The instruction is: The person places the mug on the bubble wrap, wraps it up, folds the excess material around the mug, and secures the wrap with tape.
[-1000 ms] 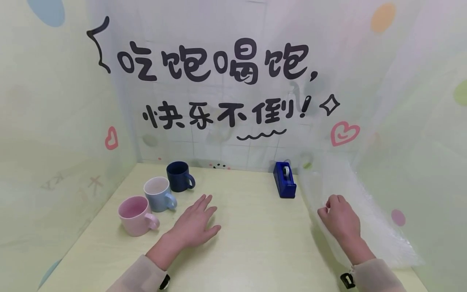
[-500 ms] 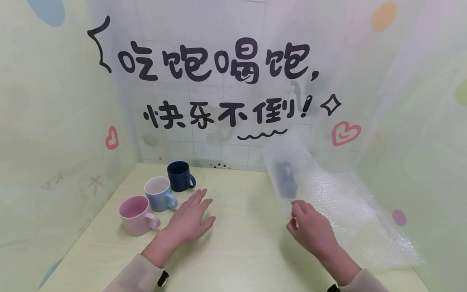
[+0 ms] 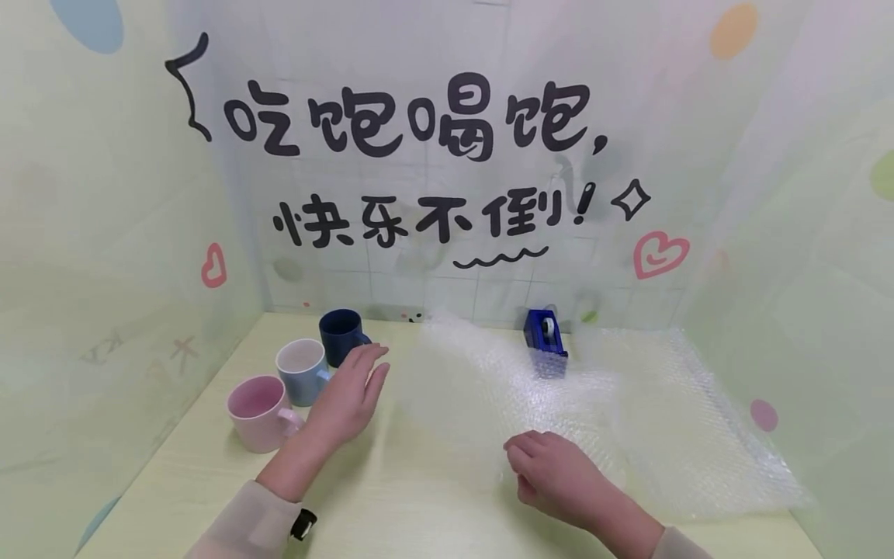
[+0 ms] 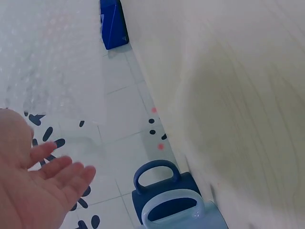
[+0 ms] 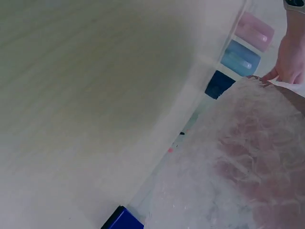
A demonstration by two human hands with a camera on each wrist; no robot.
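Note:
A clear sheet of bubble wrap point(image 3: 489, 388) hangs over the middle of the table, its near edge pinched by my right hand point(image 3: 562, 477). In the right wrist view the raised bubble wrap point(image 5: 209, 181) fills the lower right, and a pinkish shape shows through it. My left hand point(image 3: 342, 396) hovers beside the mugs, fingers extended and nothing held. It partly covers the handles of the light blue mug point(image 3: 300, 369) and the dark blue mug point(image 3: 340, 334). The pink mug point(image 3: 257, 415) stands nearest on the left.
More bubble wrap point(image 3: 705, 442) lies flat along the table's right side. At the back stands a blue tape dispenser point(image 3: 543, 330), its lower front seen through the lifted sheet. Printed plastic walls point(image 3: 419, 287) enclose the table point(image 3: 405, 505) at the back and both sides.
My right hand has drawn a bubble wrap sheet leftward from the right side, passing it across the tape dispenser. My left hand has shifted slightly left and turned on edge.

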